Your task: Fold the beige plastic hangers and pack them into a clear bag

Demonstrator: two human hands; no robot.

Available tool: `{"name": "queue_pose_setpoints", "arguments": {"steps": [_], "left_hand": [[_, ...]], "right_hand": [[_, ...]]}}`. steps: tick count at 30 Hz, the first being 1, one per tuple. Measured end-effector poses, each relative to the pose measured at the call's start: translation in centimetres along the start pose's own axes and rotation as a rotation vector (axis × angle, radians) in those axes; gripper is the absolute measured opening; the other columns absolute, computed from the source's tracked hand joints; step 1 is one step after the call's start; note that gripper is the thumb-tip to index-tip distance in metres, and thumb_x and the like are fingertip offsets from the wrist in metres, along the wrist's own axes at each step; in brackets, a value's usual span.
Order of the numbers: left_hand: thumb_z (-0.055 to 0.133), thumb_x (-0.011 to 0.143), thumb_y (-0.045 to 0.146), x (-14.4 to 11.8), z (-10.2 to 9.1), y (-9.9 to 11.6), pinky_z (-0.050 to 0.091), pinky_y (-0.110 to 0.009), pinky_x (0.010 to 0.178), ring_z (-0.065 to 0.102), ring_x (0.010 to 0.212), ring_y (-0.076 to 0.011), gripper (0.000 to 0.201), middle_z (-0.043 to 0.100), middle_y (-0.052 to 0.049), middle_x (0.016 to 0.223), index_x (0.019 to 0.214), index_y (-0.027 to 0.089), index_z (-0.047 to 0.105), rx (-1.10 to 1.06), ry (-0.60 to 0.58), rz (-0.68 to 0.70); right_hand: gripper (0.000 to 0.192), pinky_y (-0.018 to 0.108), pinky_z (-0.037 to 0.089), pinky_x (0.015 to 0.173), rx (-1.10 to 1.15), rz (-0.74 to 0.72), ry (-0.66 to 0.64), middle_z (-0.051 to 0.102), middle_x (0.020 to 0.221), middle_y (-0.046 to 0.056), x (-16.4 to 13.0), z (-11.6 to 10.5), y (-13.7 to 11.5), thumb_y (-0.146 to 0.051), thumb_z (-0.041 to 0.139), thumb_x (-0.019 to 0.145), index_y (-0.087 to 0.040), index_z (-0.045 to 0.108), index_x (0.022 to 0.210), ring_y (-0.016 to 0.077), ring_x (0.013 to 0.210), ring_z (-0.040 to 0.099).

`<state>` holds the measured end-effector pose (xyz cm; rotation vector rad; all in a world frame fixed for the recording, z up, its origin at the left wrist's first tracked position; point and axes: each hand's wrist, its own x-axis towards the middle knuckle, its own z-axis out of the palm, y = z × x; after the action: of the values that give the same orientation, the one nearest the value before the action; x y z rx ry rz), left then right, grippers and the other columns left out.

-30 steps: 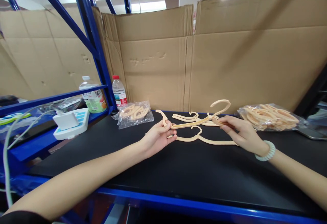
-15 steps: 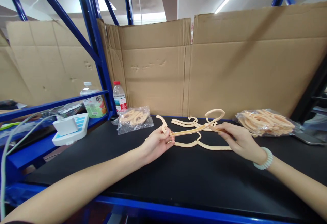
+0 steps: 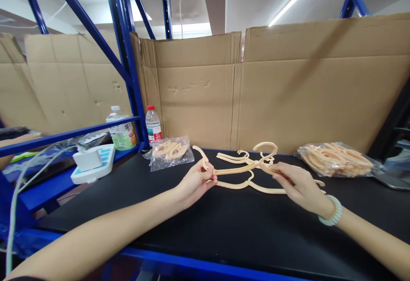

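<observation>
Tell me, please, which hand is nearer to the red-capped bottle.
Left. The left hand, holding one end of a hanger, is nearer the camera than the red-capped bottle and to its right; the right hand, gripping the hanger's other side, is much farther right.

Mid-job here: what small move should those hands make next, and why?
I'd probably lower the held hanger toward the near part of the black tabletop: the left hand and right hand grip it on opposite sides, raised, and another hanger lies close by, so nearer placement should avoid overlap.
</observation>
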<state>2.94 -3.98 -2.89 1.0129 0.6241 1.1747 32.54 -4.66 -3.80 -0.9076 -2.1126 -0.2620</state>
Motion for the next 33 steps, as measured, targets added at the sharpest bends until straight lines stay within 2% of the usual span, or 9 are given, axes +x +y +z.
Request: {"name": "queue_pose_setpoints", "arguments": {"steps": [6,13,22,28,33], "left_hand": [[0.068,0.072,0.009,0.1,-0.1,0.0,0.047,-0.020,0.062,0.053,0.056,-0.0061,0.027,0.050,0.006,0.066,0.071,0.017,0.042,0.020,0.063,0.021],[0.059,0.075,0.002,0.0,0.1,0.1,0.049,-0.020,0.060,0.055,0.054,-0.0071,0.020,0.052,0.003,0.062,0.069,0.015,0.045,0.055,0.161,0.013],[0.053,0.072,-0.004,0.5,-0.3,-0.2,0.049,-0.019,0.056,0.054,0.051,-0.0074,0.020,0.053,0.002,0.059,0.064,0.013,0.046,0.049,0.268,0.051],[0.050,0.071,-0.005,0.7,-0.4,-0.2,0.048,-0.019,0.052,0.054,0.048,-0.0079,0.022,0.053,0.002,0.056,0.063,0.014,0.044,0.063,0.276,0.040],[0.048,0.062,-0.011,0.7,-0.1,0.2,0.047,-0.017,0.050,0.053,0.046,-0.0071,0.026,0.052,0.004,0.057,0.064,0.015,0.042,0.048,0.226,-0.012]], "right_hand": [[0.018,0.031,0.050,0.066,-0.009,0.070,-0.026,0.067,0.083,0.006,0.2,0.0,-1.1,-0.027,0.042,0.092,-0.021,0.058,0.099,0.0199,0.072,0.063],[0.019,0.029,0.046,0.063,0.051,0.137,-0.064,0.065,0.081,0.005,0.2,0.2,-1.9,-0.027,0.041,0.092,-0.021,0.057,0.099,0.0177,0.067,0.059],[0.018,0.027,0.039,0.056,0.133,0.235,-0.124,0.058,0.068,0.000,0.2,0.2,-3.2,-0.026,0.041,0.092,-0.020,0.058,0.092,0.0144,0.057,0.049],[0.018,0.027,0.043,0.063,0.056,0.147,-0.070,0.064,0.080,0.002,-0.1,0.2,-3.9,-0.021,0.041,0.092,-0.020,0.058,0.097,0.0152,0.067,0.057],[0.019,0.027,0.047,0.070,-0.043,0.041,0.043,0.067,0.091,0.005,-0.4,0.4,-2.9,-0.017,0.041,0.091,-0.018,0.057,0.102,0.0170,0.078,0.062]]}}
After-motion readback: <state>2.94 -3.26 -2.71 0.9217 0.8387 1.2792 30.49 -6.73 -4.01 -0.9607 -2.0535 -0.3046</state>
